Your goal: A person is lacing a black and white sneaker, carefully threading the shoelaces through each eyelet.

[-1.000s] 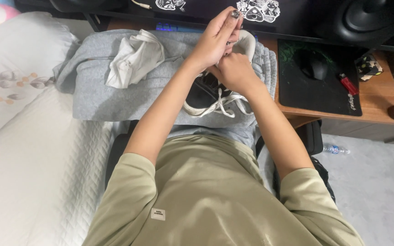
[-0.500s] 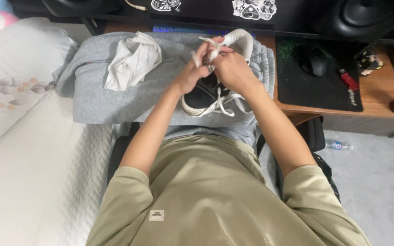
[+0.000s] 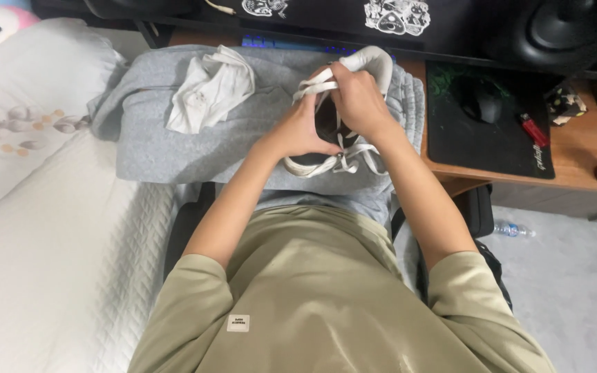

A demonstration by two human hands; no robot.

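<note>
A white sneaker point(image 3: 354, 103) with a dark inside lies on a grey sweatshirt point(image 3: 243, 138) spread over the edge of a wooden desk point(image 3: 575, 155), its toe pointing away from the person. Loose white laces point(image 3: 357, 162) trail from the end of the sneaker nearest the person. Both hands are on the sneaker. The left hand point(image 3: 305, 131) cups its left side, fingers curled around the rim and thumb lying across the dark opening. The right hand point(image 3: 357, 97) is closed over the top of the sneaker, its fingers pinching a bunch of white lace just left of the toe. The two hands touch each other over the opening.

Left of the sneaker, on the same sweatshirt, sits a crumpled white cloth point(image 3: 209, 90). Right of the sneaker, a black mouse pad point(image 3: 492, 148) lies on the desk and carries a dark computer mouse point(image 3: 481, 100); a small red object point(image 3: 532, 128) rests near the pad's right edge. Far left of the sneaker is a bed with a white quilted cover point(image 3: 50, 269). Below the desk, to the sneaker's right, a small plastic bottle point(image 3: 513, 229) lies on the pale floor.
</note>
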